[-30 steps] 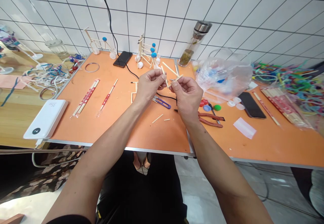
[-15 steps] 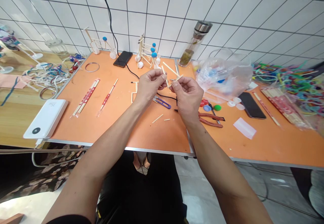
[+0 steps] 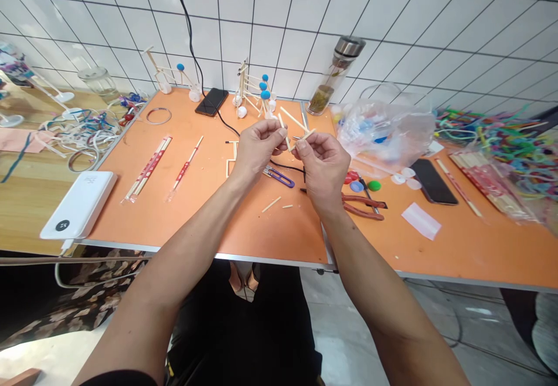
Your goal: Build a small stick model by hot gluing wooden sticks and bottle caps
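Above the orange table, my left hand [image 3: 261, 145] pinches a short wooden stick [image 3: 284, 131] between thumb and fingers. Close beside it, my right hand [image 3: 323, 162] is closed on a joined piece of wooden sticks [image 3: 294, 118], one long stick meeting a short crosspiece. The lower end of the left stick comes up to my right fingertips; whether the pieces touch there I cannot tell. Below my hands lie purple-handled thread snips [image 3: 281, 178] and two cut bits of stick [image 3: 271, 204]. A small stick frame [image 3: 230, 162] is partly hidden behind my left hand.
Stick models with blue balls [image 3: 255, 86] stand along the tiled wall, near a phone [image 3: 212, 102] and a glass bottle [image 3: 335, 75]. Red-handled pliers [image 3: 361, 206] and a plastic bag [image 3: 387, 130] lie right. Wrapped chopsticks [image 3: 148, 168] and a white power bank [image 3: 79, 204] are left.
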`<move>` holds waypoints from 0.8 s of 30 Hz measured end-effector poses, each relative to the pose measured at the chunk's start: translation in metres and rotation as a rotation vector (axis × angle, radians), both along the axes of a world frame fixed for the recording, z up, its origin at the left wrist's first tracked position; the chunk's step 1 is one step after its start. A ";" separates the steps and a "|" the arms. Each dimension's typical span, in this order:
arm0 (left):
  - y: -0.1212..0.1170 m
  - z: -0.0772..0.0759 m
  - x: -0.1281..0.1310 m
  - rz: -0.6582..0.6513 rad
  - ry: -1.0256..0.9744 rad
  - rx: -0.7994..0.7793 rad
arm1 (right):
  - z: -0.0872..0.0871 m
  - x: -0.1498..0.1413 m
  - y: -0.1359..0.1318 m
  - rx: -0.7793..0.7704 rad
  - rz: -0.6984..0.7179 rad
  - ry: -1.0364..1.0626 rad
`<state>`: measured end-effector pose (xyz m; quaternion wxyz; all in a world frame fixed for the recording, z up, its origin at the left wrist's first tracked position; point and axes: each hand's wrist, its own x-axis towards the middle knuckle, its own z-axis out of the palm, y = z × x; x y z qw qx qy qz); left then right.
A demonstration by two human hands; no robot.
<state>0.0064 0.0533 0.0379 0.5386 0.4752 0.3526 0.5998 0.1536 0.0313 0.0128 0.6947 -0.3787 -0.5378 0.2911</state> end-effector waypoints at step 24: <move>0.000 0.000 0.000 0.002 0.004 -0.005 | 0.001 -0.001 0.000 -0.016 -0.023 -0.020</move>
